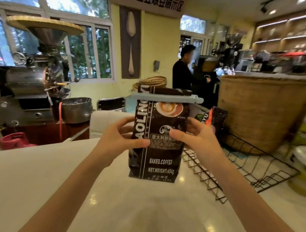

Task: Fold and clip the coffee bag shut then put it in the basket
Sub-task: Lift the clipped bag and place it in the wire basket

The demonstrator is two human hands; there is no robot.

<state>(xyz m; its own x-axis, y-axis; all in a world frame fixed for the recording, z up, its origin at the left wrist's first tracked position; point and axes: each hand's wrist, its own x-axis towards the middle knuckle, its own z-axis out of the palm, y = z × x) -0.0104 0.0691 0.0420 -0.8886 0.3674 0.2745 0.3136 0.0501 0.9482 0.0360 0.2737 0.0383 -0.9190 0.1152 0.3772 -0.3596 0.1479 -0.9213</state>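
A dark brown coffee bag (pixel 162 156) stands upright at the middle of the view, just above the white counter (pixel 77 182). Its top is folded over and a pale blue-grey clip (pixel 166 97) lies across the fold. My left hand (pixel 120 135) grips the bag's left side and my right hand (pixel 198 136) grips its right side, thumbs on the front. The black wire basket (pixel 247 164) sits on the counter just right of the bag, with a second dark bag (pixel 216 116) leaning at its far end.
A large woven basket (pixel 263 111) stands behind the wire basket at the right. A coffee roaster (pixel 34 73) and metal bucket (pixel 76 109) are at the left. A person in black (pixel 183 73) stands at the back. A white container (pixel 301 155) sits at the far right.
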